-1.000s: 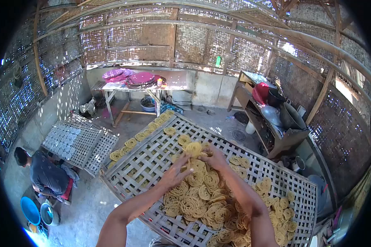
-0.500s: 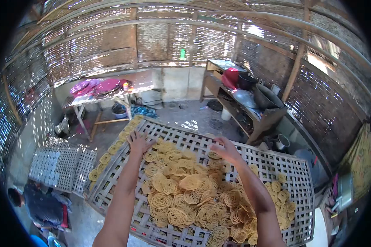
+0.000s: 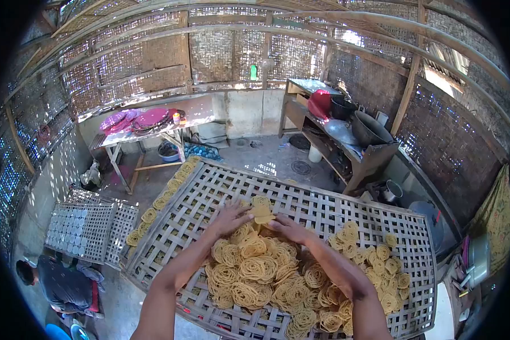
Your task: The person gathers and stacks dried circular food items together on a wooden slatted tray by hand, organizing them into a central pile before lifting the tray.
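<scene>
A heap of round yellow noodle nests (image 3: 259, 269) lies on a large woven bamboo rack (image 3: 170, 249) in front of me. At the far end of the heap, my left hand (image 3: 232, 220) rests against its left side with fingers stretched out. My right hand (image 3: 289, 229) touches the far right side, also with extended fingers. A few nests (image 3: 262, 211) stand between the two hands. Neither hand is closed around a nest. More nests (image 3: 382, 269) are scattered on the rack's right part, and my right forearm hides some of those between.
A row of nests (image 3: 163, 201) lines another rack at the left. A person (image 3: 62, 283) crouches at lower left by racks with pale discs (image 3: 68, 229). Behind are a table with pink discs (image 3: 153, 118) and a wooden bench (image 3: 362, 164) with a large black pot (image 3: 371, 129).
Both hands have come inward and nearer to me, closing in on the heap's far end. Nests at the far left have been gathered into a tighter, higher pile, baring more rack there.
</scene>
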The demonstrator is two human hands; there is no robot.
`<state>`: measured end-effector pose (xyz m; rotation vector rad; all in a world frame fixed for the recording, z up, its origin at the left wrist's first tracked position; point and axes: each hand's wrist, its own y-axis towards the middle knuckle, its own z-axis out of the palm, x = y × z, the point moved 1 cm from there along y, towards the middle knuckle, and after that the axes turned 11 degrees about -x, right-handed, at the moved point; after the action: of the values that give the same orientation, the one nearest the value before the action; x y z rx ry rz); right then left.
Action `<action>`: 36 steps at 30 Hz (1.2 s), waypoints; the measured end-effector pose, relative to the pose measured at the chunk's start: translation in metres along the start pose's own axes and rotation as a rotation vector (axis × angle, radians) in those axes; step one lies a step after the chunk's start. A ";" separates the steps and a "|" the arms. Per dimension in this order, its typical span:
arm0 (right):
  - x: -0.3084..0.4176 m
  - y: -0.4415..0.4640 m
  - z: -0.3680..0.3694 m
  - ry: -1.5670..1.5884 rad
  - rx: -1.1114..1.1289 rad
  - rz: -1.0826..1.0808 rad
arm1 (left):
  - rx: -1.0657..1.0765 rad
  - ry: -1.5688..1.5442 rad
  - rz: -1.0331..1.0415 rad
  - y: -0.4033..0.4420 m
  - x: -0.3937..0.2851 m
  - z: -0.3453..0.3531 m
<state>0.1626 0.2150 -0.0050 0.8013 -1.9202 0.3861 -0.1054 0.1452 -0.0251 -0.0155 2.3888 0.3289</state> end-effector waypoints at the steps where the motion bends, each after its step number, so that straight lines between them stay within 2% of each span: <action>1: 0.017 -0.005 0.001 -0.138 0.019 0.019 | 0.009 -0.095 0.008 -0.006 -0.003 0.003; 3: 0.035 -0.011 0.005 -0.410 0.059 0.056 | 0.001 -0.237 -0.006 -0.020 -0.032 -0.010; 4: 0.037 -0.015 0.007 -0.265 -0.043 -0.011 | 0.008 -0.280 -0.029 -0.026 -0.043 -0.015; 7: 0.080 -0.026 -0.001 -0.295 0.035 0.111 | -0.039 -0.352 -0.020 -0.040 -0.074 -0.023; 8: 0.082 -0.028 0.002 -0.229 -0.008 0.161 | -0.031 -0.378 -0.018 -0.043 -0.077 -0.023; 11: 0.091 -0.032 -0.001 -0.241 -0.097 -0.079 | -0.105 -0.474 -0.014 -0.054 -0.090 -0.028; 14: 0.109 -0.048 -0.018 -0.229 -0.088 -0.131 | -0.188 -0.666 0.027 -0.063 -0.091 -0.034; 15: 0.112 -0.054 -0.024 -0.206 -0.080 -0.159 | -0.160 -0.566 0.020 -0.071 -0.092 -0.039; 17: 0.115 -0.067 -0.033 -0.033 -0.081 -0.054 | -0.095 -0.360 0.009 -0.090 -0.105 -0.062; 18: 0.112 -0.074 -0.035 0.056 -0.080 0.001 | -0.074 -0.159 0.064 -0.094 -0.099 -0.062; 20: 0.095 -0.082 -0.044 -0.021 -0.072 0.029 | -0.034 0.239 0.170 -0.104 -0.083 -0.051; 21: 0.088 -0.085 -0.046 -0.062 -0.071 0.040 | -0.034 0.168 0.189 -0.108 -0.073 -0.046; 22: 0.090 -0.096 -0.046 -0.079 -0.053 0.143 | -0.034 0.097 0.213 -0.109 -0.069 -0.044; 23: 0.087 -0.097 -0.046 -0.224 -0.028 0.067 | -0.032 0.025 0.239 -0.107 -0.066 -0.041; 25: 0.070 -0.093 -0.041 -0.516 0.034 -0.077 | -0.072 0.074 0.243 -0.107 -0.067 -0.029; 26: 0.062 -0.091 -0.031 -0.475 0.000 -0.073 | -0.092 0.099 0.243 -0.107 -0.071 -0.024; 29: 0.072 -0.083 -0.002 -0.667 0.063 0.015 | -0.055 -0.142 0.261 -0.097 -0.080 -0.013; 30: 0.054 -0.074 0.010 -0.650 0.047 -0.135 | -0.095 -0.150 0.249 -0.099 -0.086 -0.012; 33: 0.067 -0.074 0.020 -0.436 -0.097 -0.175 | -0.194 -0.200 0.196 -0.106 -0.099 -0.015; 36: 0.111 -0.082 0.007 -0.386 -0.038 -0.092 | -0.214 -0.394 0.082 -0.104 -0.094 -0.014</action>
<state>0.1806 0.1104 0.0836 0.9897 -2.2281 0.1442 -0.0336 0.0334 0.0231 0.0446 1.9598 0.5702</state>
